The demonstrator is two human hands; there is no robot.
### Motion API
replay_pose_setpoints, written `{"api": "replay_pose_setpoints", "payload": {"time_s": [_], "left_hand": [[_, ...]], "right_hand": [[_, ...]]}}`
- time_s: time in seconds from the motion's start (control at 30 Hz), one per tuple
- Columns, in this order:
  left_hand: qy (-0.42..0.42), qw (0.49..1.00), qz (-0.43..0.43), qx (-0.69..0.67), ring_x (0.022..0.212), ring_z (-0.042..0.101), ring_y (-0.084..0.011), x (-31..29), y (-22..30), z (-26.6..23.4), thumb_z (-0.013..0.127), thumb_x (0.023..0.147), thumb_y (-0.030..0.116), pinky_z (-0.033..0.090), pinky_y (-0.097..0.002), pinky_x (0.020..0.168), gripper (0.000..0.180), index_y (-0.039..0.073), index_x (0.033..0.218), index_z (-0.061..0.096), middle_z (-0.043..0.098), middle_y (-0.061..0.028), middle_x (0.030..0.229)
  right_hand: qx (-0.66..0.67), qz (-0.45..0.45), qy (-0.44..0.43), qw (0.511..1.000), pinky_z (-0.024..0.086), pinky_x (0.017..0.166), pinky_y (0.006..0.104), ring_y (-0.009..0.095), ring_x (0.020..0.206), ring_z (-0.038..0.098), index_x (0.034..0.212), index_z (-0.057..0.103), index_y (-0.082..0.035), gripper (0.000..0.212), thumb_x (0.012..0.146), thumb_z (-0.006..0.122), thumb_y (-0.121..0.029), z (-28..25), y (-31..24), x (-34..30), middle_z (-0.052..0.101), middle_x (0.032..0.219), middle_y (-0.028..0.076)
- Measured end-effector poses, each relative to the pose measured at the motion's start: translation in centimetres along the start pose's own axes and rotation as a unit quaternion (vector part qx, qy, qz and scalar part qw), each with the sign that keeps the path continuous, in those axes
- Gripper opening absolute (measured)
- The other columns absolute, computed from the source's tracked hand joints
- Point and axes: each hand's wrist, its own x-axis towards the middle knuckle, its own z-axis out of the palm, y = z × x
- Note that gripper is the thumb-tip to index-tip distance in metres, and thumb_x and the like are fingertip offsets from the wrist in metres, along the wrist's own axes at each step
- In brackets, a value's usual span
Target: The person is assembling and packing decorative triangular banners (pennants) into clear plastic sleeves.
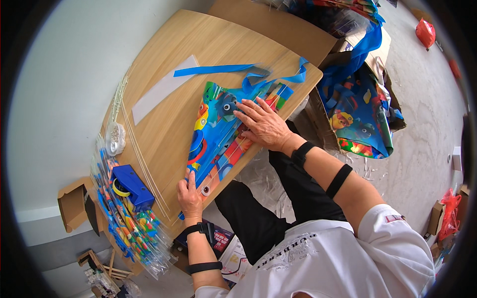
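A folded kite (221, 133) of shiny blue sheet, printed with bright cartoon figures, lies along the near edge of the wooden table (171, 52). Thin rods show along its length, and a blue ribbon tail (213, 70) trails from its far end across the tabletop. My right hand (262, 123) rests flat on the kite's upper part, fingers stretched out and pressing it down. At the narrow lower end, my left hand (190, 197) grips the kite's edge between thumb and fingers; part of that grip is hidden.
A white strip (164, 91) and thin white rods (140, 156) lie on the table. Left stand a blue tape dispenser (133, 187), a small white container (116, 139) and several plastic-sleeved rolled kites (131, 233). On the right, a cardboard box (318, 119) holds more printed sheets (360, 116).
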Motion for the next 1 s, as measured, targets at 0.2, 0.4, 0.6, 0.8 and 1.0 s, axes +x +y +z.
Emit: {"api": "replay_pose_setpoints", "payload": {"time_s": [0.2,0.4,0.6,0.8,1.0], "left_hand": [[-0.001,1.000,-0.016,0.018,0.082,0.055,-0.0295,0.5,0.2,-0.7,0.059,0.074,-0.006,0.048,-0.0415,0.071,0.045,0.005,0.118,0.060,0.046,-0.0102,0.085],[-0.001,0.986,-0.157,-0.061,0.075,0.057,-0.0403,-1.1,-2.6,-1.6,0.054,0.068,-0.005,0.046,-0.0487,0.068,0.021,0.002,0.088,0.054,0.058,-0.0189,0.083],[-0.045,0.958,-0.280,-0.041,0.076,0.058,-0.0392,-3.0,-4.4,-3.3,0.053,0.066,-0.009,0.044,-0.0458,0.066,0.017,-0.001,0.081,0.053,0.058,-0.0195,0.079],[0.002,0.992,-0.068,-0.103,0.137,0.032,-0.0385,7.3,5.8,-1.5,0.061,0.087,0.017,0.027,-0.0510,0.111,0.057,0.005,0.139,0.042,0.037,-0.0208,0.146],[-0.108,0.989,-0.099,-0.006,0.144,0.017,-0.0365,9.3,11.4,3.7,0.041,0.097,0.050,0.016,-0.0621,0.110,0.069,0.013,0.151,0.021,0.020,-0.0196,0.155]], "right_hand": [[0.000,-0.002,-0.009,1.000,0.022,0.116,0.0449,0.026,0.135,0.038,0.130,0.053,-0.006,0.054,0.086,0.061,-0.036,0.5,0.0,0.0,0.048,0.140,0.011],[-0.007,0.004,0.000,1.000,0.024,0.116,0.0447,0.027,0.134,0.040,0.129,0.053,-0.006,0.051,0.087,0.061,-0.034,0.9,0.2,-0.1,0.048,0.140,0.012],[-0.013,0.001,0.004,1.000,0.025,0.115,0.0447,0.028,0.134,0.040,0.128,0.053,-0.004,0.052,0.088,0.060,-0.035,0.9,0.4,-0.1,0.048,0.139,0.014],[-0.012,-0.001,0.014,1.000,0.026,0.115,0.0457,0.029,0.134,0.040,0.128,0.054,-0.003,0.052,0.087,0.061,-0.033,1.0,0.2,-0.1,0.049,0.139,0.014],[0.136,0.019,0.087,0.987,0.031,0.111,0.0468,0.034,0.130,0.042,0.120,0.058,-0.004,0.043,0.079,0.068,-0.013,0.8,1.4,0.0,0.051,0.133,0.017]]}}
